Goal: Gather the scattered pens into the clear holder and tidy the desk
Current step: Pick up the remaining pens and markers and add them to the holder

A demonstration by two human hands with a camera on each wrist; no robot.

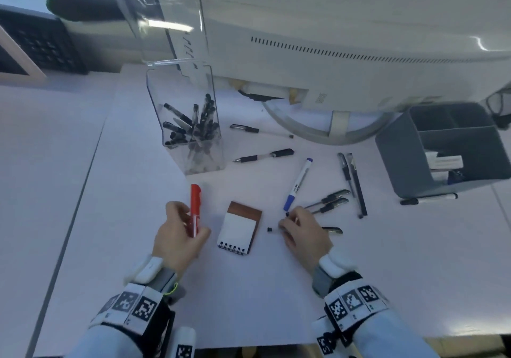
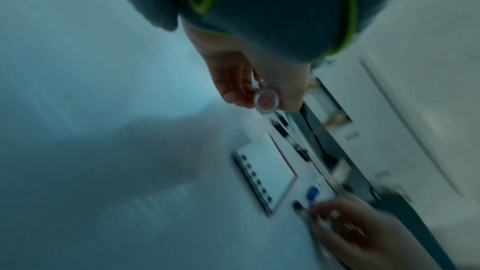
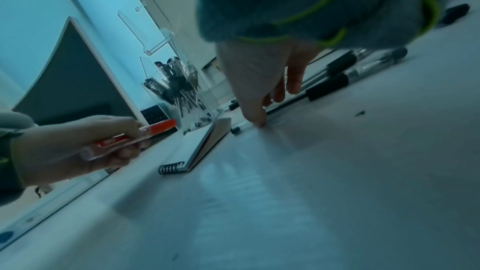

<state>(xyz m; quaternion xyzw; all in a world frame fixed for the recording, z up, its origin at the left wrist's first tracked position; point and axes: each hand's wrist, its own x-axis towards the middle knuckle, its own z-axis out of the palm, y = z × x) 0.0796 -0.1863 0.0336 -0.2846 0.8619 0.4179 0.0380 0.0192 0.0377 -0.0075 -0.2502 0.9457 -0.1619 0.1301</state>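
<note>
The left hand [image 1: 179,233] has its grip curled round a red marker [image 1: 195,209], held upright above the desk [image 1: 249,302] near the clear holder [image 1: 190,125]. The right hand [image 1: 301,236] pinches a thin pen [image 1: 276,230] lying flat on the desk beside the small notepad [image 1: 240,227]. I judge these pens light, stiff and smooth, so they may roll; taking them mid-barrel or at the rubber sleeve should steady them. The head view alone shows the other pens scattered toward the grey organiser [image 1: 448,150]. The right wrist view shows the fingertips [image 3: 257,122] pressed down at the desk surface. The left wrist view, blurred, shows the marker's round end.
</note>
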